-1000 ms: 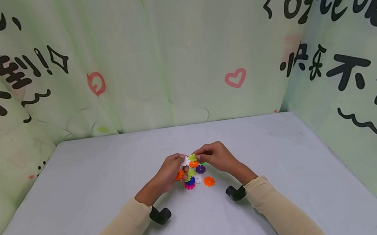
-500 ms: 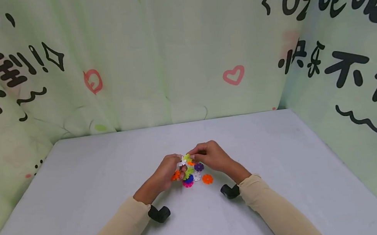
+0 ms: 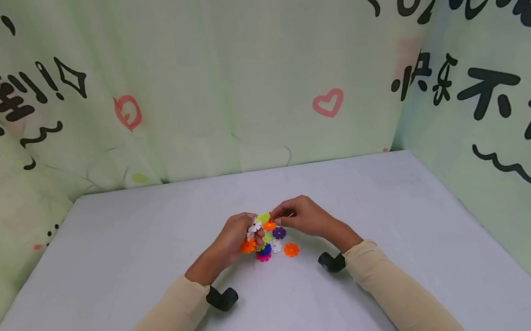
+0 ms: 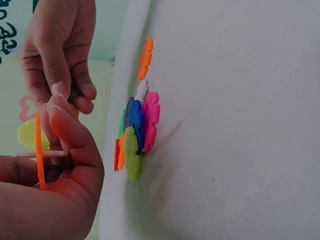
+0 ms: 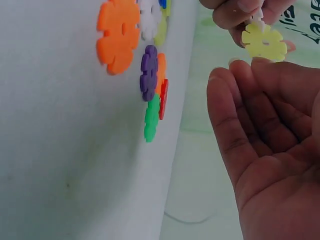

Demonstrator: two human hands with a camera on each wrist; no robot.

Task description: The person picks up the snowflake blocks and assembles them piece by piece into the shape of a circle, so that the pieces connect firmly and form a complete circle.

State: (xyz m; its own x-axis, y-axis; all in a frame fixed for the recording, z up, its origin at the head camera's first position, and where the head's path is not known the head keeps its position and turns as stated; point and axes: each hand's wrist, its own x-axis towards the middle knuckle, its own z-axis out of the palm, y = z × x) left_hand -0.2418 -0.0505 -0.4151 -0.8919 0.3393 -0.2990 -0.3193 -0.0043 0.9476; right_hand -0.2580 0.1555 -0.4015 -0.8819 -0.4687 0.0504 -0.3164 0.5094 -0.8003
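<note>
My left hand [image 3: 230, 240] grips several joined snowflake discs with curled fingers. Among them are an orange disc [image 4: 40, 155], seen edge-on in the left wrist view, and a white disc [image 3: 255, 226]. A yellow disc [image 5: 265, 41] sticks out at the end of this chain, fixed to a white piece [image 5: 258, 17]. My right hand [image 3: 303, 215] pinches the yellow disc's edge between thumb and fingertips, close to the left fingers. Both hands are raised off the table; how the slots fit together is partly hidden by the fingers.
Loose discs lie clustered below the hands on the white table [image 3: 134, 268]: blue [image 4: 135, 120], pink [image 4: 151, 120], purple [image 5: 149, 72], green [image 5: 152, 119], red [image 5: 164, 99] and others. One orange disc [image 3: 291, 250] lies apart at the right. Printed curtains [image 3: 178, 88] surround the table.
The yellow disc has turned and now looks flatter in the head view. More of the white disc shows beside my left hand. Both hands keep nearly the same place.
</note>
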